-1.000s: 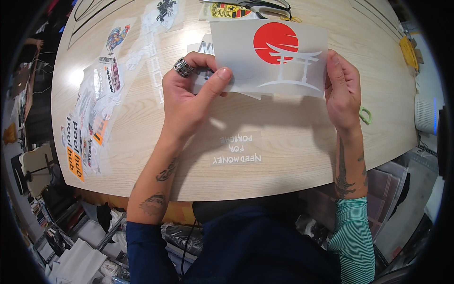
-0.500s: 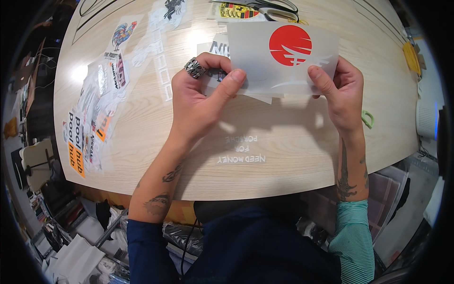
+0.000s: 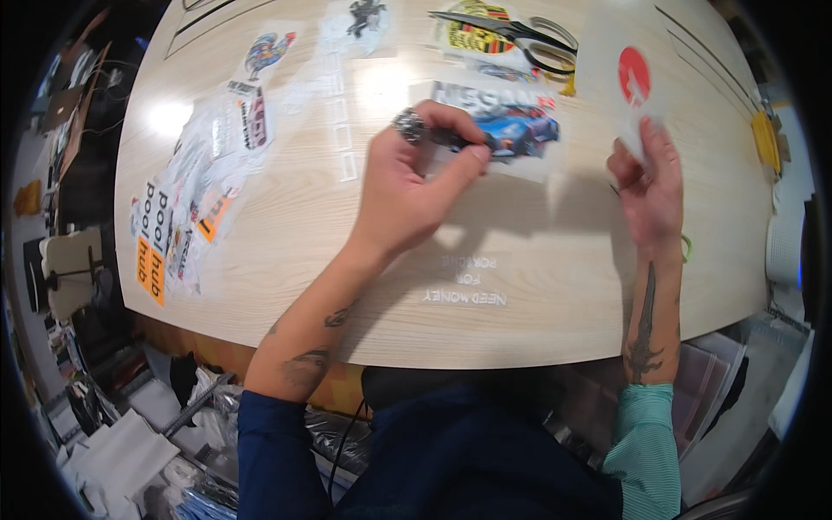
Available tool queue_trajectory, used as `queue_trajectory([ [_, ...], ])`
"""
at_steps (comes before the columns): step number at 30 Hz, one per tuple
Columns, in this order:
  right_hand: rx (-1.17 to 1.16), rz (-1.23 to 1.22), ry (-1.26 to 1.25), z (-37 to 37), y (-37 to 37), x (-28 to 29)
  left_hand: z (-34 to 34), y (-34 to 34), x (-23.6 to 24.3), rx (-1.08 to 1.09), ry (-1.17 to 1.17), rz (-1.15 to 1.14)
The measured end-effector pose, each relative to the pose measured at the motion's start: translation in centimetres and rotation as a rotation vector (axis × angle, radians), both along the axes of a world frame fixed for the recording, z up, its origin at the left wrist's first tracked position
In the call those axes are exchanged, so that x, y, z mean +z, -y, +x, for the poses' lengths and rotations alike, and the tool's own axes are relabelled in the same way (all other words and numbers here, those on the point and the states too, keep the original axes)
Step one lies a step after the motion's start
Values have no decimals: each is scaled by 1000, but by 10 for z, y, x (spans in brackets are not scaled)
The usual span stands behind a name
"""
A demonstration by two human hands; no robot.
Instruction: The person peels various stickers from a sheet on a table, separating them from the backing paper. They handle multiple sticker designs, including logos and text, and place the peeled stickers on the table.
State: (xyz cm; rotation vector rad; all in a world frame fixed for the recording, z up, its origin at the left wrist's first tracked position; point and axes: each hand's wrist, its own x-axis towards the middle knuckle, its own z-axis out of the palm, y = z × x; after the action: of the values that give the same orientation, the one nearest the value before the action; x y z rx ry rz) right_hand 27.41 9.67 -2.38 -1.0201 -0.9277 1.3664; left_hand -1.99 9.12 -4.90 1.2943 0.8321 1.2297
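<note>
My left hand (image 3: 412, 186), with a chunky silver ring, pinches a sticker sheet (image 3: 524, 134) by its left edge between thumb and forefinger. A blue car with dark lettering above it is printed on that sheet. Off to the right, my right hand (image 3: 652, 195) is closed on the lower end of a translucent sheet bearing a red circle sticker (image 3: 633, 74). This sheet is tilted, seen narrow and somewhat blurred. Between my forearms, a white lettered decal (image 3: 466, 282) lies upside down on the table.
Black-handled scissors (image 3: 520, 39) lie over a yellow crest sticker (image 3: 468, 36) at the back. A pile of stickers (image 3: 186, 204) spreads along the left, with a rooster sticker (image 3: 269, 55) and a black horse sticker (image 3: 367, 17) farther back. A green object (image 3: 687, 249) is partly behind my right forearm.
My right hand has drawn the red circle sheet away to the right, apart from my left hand. The blue car sheet that it covered now shows in my left hand.
</note>
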Motion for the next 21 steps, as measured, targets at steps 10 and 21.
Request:
queue_trajectory([
  [10, 14, -106, 135, -40, 26, -13, 11, 18, 27, 27, -141, 163],
  [21, -78, 56, 361, -26, 14, -34, 8, 26, 26, -50, -156, -23],
])
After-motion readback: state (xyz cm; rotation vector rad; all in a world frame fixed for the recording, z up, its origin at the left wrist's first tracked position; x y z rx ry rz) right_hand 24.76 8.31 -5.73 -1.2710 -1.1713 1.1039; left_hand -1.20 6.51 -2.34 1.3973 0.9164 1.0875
